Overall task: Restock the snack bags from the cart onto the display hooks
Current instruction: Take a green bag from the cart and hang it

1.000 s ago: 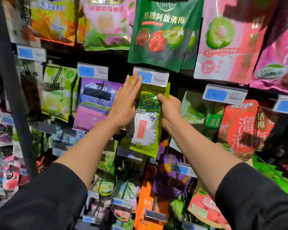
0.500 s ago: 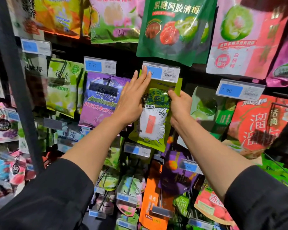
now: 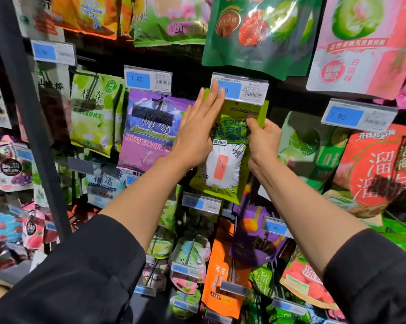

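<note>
A lime-green snack bag [image 3: 223,169] with a red-orange rectangle on a white burst hangs under a blue-and-white price tag [image 3: 240,90] in the middle row of the display. My left hand [image 3: 198,130] lies flat against the bag's left edge, fingers straight, fingertips touching the tag's left end. My right hand [image 3: 264,139] pinches the bag's upper right part with curled fingers and thumb. The hook behind the tag is hidden, and the cart is out of view.
A purple bag [image 3: 150,129] hangs just left of my left hand, a light-green bag [image 3: 94,111] further left. A red bag [image 3: 379,164] hangs to the right, a dark-green bag [image 3: 258,33] above. A dark upright post [image 3: 26,118] stands at the left.
The view has shifted down and left, so the shelves sit higher and further right in the frame. Both hands stay on the lime-green bag in nearly the same hold.
</note>
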Motion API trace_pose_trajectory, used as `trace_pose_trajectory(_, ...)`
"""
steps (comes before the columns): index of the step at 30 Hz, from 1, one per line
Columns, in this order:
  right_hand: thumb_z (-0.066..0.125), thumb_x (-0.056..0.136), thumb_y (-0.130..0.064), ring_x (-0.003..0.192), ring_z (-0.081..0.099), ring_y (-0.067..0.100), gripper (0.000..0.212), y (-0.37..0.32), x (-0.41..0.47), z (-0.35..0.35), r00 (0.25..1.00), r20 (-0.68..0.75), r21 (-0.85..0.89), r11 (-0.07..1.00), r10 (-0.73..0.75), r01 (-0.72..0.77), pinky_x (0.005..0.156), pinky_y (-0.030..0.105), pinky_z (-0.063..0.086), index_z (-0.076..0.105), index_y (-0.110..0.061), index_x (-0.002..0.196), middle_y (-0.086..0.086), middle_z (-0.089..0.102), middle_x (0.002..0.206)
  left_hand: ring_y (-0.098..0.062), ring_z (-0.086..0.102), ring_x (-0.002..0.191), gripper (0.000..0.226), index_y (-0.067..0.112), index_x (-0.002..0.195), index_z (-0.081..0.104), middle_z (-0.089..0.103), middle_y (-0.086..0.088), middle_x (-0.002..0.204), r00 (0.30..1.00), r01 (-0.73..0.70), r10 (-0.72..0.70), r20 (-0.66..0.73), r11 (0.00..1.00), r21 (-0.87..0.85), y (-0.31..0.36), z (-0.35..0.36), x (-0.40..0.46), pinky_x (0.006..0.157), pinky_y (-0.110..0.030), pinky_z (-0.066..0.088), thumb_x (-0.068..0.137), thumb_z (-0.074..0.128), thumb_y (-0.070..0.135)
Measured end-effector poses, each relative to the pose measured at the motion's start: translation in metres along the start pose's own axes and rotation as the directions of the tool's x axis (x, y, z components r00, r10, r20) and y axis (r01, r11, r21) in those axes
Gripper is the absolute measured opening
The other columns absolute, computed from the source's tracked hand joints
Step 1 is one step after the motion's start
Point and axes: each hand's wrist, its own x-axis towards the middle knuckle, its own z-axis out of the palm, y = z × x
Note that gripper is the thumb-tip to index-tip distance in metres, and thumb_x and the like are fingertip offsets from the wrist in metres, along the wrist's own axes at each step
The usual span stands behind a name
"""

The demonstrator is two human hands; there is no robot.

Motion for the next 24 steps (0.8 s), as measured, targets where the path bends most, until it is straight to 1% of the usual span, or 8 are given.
trace_pose_trajectory(5,0.065,0.085,-0.009,0.070,0.056,0.022,0.028,0.006,0.009,0.000,0.999,-0.048,-0.026,1.000,-0.016,0.015,0.067,0.039,0.046,0.065,-0.017,0.058,0.010,0.062,0.072,-0.023,-0.005,0.149,0.102,0.019,0.154,0.010,-0.002,-0.001,0.162,1.000,0.001,-0.001,-0.009,1.000,-0.004,0.001,0.002,0.000,0.118,-0.055,0.014,0.067,0.040,-0.026)
trace_pose_trajectory(8,0.065,0.085,-0.008,0.071,0.059,0.021,0.030,0.012,0.009,-0.003,0.998,-0.067,-0.017,1.000,-0.014,0.013,0.067,0.040,0.049,0.066,-0.018,0.057,0.009,0.064,0.072,-0.023,-0.005,0.149,0.101,0.018,0.154,0.010,-0.001,-0.001,0.162,1.000,-0.003,0.003,-0.021,1.000,-0.008,0.002,0.003,-0.001,0.118,-0.054,0.014,0.068,0.041,-0.026)
trace_pose_trajectory(12,0.064,0.085,-0.007,0.069,0.058,0.021,0.027,0.013,0.011,0.001,0.997,-0.070,-0.051,0.998,-0.028,0.024,0.066,0.045,0.052,0.066,-0.017,0.059,0.009,0.065,0.072,-0.021,-0.005,0.149,0.103,0.019,0.154,0.009,-0.002,0.000,0.162,0.999,0.008,-0.008,-0.032,1.000,0.004,0.004,0.005,-0.001,0.119,-0.051,0.013,0.067,0.041,-0.027)
trace_pose_trajectory(14,0.064,0.085,-0.006,0.068,0.056,0.019,0.024,0.012,0.012,0.005,0.997,-0.072,-0.078,0.996,-0.040,0.035,0.064,0.043,0.050,0.066,-0.013,0.062,0.008,0.063,0.071,-0.022,-0.005,0.149,0.104,0.018,0.154,0.009,-0.002,0.000,0.162,0.999,0.004,-0.004,-0.040,1.000,0.010,0.003,0.006,-0.001,0.118,-0.052,0.014,0.066,0.042,-0.027)
trace_pose_trajectory(17,0.065,0.085,-0.006,0.066,0.052,0.017,0.019,0.009,0.011,0.009,0.991,-0.106,-0.098,0.993,-0.077,0.067,0.064,0.036,0.047,0.065,-0.002,0.066,0.006,0.059,0.068,-0.023,-0.004,0.149,0.103,0.018,0.154,0.009,-0.001,-0.001,0.162,0.999,0.001,0.000,-0.046,1.000,0.017,0.002,0.007,-0.001,0.117,-0.053,0.017,0.066,0.042,-0.026)
trace_pose_trajectory(20,0.067,0.082,-0.008,0.063,0.051,0.016,0.018,0.006,0.008,0.011,0.984,-0.145,-0.113,0.990,-0.105,0.088,0.061,0.037,0.049,0.066,0.001,0.067,0.005,0.058,0.064,-0.022,-0.004,0.149,0.103,0.019,0.154,0.008,-0.002,0.000,0.162,0.999,0.005,-0.004,-0.046,1.000,0.022,0.003,0.007,-0.001,0.118,-0.053,0.016,0.068,0.043,-0.026)
trace_pose_trajectory(22,0.070,0.078,-0.010,0.061,0.055,0.017,0.017,0.002,0.006,0.013,0.982,-0.150,-0.121,0.988,-0.114,0.096,0.062,0.043,0.054,0.067,-0.005,0.063,0.002,0.062,0.063,-0.022,-0.005,0.149,0.102,0.019,0.154,0.008,-0.002,0.001,0.162,0.999,0.009,-0.008,-0.050,1.000,0.020,0.003,0.008,0.000,0.118,-0.051,0.015,0.069,0.043,-0.026)
trace_pose_trajectory(24,0.074,0.074,-0.012,0.064,0.066,0.019,0.013,-0.001,0.004,0.015,0.983,-0.146,-0.134,0.987,-0.112,0.093,0.066,0.045,0.059,0.070,-0.017,0.063,-0.002,0.069,0.065,-0.022,-0.004,0.149,0.102,0.018,0.154,0.008,-0.001,-0.001,0.162,0.998,0.001,0.000,-0.062,1.000,0.022,0.002,0.010,0.000,0.119,-0.049,0.014,0.069,0.043,-0.026)
